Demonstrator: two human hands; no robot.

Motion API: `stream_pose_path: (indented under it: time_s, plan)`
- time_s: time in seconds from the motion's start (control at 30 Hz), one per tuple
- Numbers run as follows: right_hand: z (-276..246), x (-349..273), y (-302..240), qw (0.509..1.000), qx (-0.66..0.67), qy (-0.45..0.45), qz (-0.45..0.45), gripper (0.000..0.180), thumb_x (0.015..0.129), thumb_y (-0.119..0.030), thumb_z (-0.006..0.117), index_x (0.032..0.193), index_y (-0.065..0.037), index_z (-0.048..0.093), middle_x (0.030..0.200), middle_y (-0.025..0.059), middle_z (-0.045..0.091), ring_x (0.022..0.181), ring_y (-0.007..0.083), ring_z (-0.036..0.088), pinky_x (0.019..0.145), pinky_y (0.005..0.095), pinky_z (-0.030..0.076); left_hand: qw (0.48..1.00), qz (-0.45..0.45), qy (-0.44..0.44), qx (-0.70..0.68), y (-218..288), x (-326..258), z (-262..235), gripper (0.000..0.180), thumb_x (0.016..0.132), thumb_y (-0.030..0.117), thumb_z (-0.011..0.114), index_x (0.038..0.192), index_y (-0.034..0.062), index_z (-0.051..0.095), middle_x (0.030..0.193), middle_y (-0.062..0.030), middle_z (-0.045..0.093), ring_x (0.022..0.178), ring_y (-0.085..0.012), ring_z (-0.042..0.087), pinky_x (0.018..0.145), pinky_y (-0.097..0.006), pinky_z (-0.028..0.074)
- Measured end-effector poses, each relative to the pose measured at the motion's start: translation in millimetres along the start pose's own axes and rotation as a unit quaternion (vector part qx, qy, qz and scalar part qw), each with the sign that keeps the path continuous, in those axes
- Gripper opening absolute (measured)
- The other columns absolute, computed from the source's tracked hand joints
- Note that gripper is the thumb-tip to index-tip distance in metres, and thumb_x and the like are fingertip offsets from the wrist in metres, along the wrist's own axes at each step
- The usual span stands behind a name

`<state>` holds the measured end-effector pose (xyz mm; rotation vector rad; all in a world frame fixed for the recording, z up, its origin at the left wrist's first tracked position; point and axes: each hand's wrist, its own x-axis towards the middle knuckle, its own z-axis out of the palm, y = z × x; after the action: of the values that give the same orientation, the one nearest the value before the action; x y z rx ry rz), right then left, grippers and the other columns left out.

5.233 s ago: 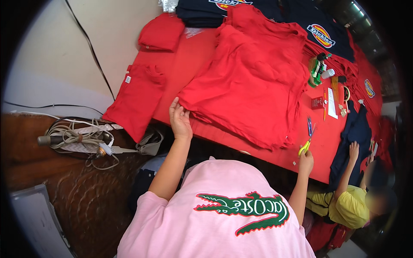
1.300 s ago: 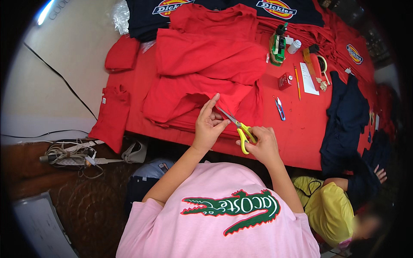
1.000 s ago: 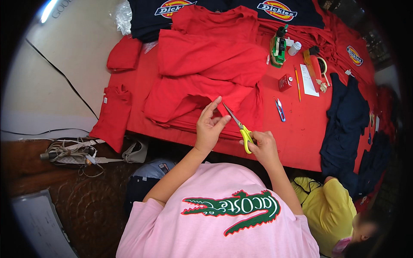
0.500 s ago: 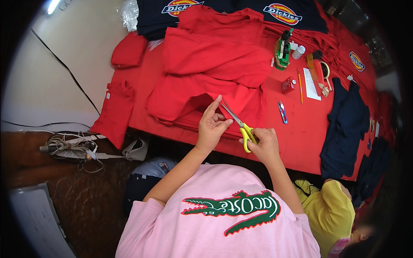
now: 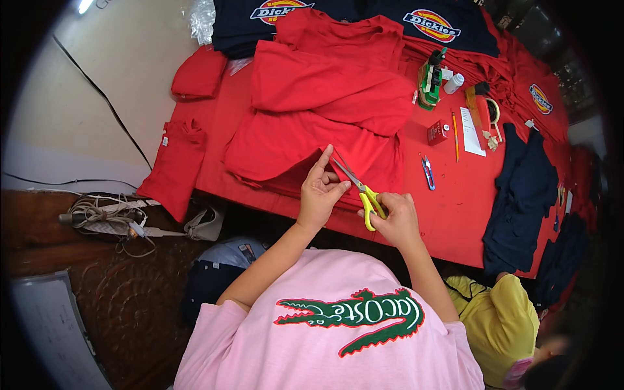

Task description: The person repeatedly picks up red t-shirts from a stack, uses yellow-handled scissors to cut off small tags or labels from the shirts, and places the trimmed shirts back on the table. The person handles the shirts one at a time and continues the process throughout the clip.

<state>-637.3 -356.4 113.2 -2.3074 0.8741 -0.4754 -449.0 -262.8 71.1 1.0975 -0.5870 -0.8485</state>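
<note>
A pile of red garments (image 5: 325, 78) lies on the red-covered table in front of me. My left hand (image 5: 320, 192) is at its near edge. The index finger points up, the other fingers are curled, and a lifted fold of red cloth is held between fingers and thumb. In my right hand (image 5: 398, 218) are scissors (image 5: 368, 203) with yellow-green handles, my fingers around the loops. Their metal blades slant up and left, slightly apart, beside the left fingertips and against the cloth. The exact spot where blades meet cloth is hard to see.
To the right lie thread snips (image 5: 428, 172), a small red box (image 5: 438, 132), a pencil (image 5: 455, 136), a paper slip (image 5: 472, 133), a green-and-black tool (image 5: 429, 81) and a white bottle (image 5: 454, 83). Dark garments (image 5: 517, 195) drape the right edge. A person in yellow (image 5: 497, 325) sits at lower right.
The whole view has shifted slightly. Both hands and the scissors stay in nearly the same place, while the raised cloth edge by my left hand has sunk a little.
</note>
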Motion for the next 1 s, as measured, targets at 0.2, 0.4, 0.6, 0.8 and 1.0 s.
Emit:
stream_pose_path:
  time_s: [0.2,0.4,0.6,0.8,1.0]
  plan:
    - [12.7,-4.4,18.7,1.000,0.000,-0.011,0.012,0.043,0.077,-0.037,0.090,0.072,-0.004,0.063,0.064,0.0094,0.060,0.058,0.0281,0.053,0.070,0.0409,0.038,1.000,-0.010,-0.011,-0.017,-2.0,-2.5,-5.4,0.085,0.093,-0.015,0.068,0.166,0.0016,0.030,0.113,-0.0076,0.071,0.105,-0.0104,0.066,0.097,-0.027,0.056]
    - [11.5,-3.7,11.3,1.000,0.015,-0.014,0.004,0.041,0.077,-0.034,0.088,0.069,-0.005,0.060,0.063,0.0091,0.060,0.058,0.0283,0.054,0.070,0.0411,0.039,0.998,0.013,0.062,0.016,-16.6,5.8,-16.1,0.081,0.094,-0.012,0.068,0.165,0.0003,0.032,0.119,-0.0069,0.070,0.105,-0.0093,0.065,0.099,-0.024,0.052]
    - [9.2,6.3,5.5,0.999,-0.021,-0.014,-0.024,0.038,0.075,-0.034,0.088,0.071,-0.006,0.062,0.064,0.0082,0.060,0.060,0.0274,0.055,0.070,0.0408,0.038,0.999,0.007,0.034,-0.008,2.3,0.3,-4.5,0.087,0.091,-0.017,0.067,0.167,0.0024,0.029,0.132,-0.0069,0.065,0.100,-0.0084,0.064,0.093,-0.023,0.054]
    - [14.5,10.8,8.2,0.999,-0.029,-0.013,-0.038,0.038,0.077,-0.035,0.086,0.071,-0.006,0.062,0.065,0.0095,0.061,0.061,0.0287,0.057,0.069,0.0417,0.037,1.000,0.007,0.020,-0.015,-2.3,-3.1,-14.6,0.093,0.089,-0.019,0.068,0.168,0.0047,0.026,0.131,-0.0067,0.065,0.100,-0.0079,0.064,0.090,-0.022,0.055]
    - [20.4,9.4,15.2,0.998,-0.023,-0.050,-0.016,0.039,0.079,-0.037,0.086,0.073,-0.005,0.064,0.065,0.0100,0.062,0.060,0.0288,0.057,0.068,0.0415,0.037,0.993,0.037,0.109,-0.003,-4.3,0.8,-10.0,0.085,0.092,-0.015,0.068,0.167,0.0046,0.032,0.112,-0.0044,0.068,0.094,-0.0061,0.063,0.084,-0.020,0.053]
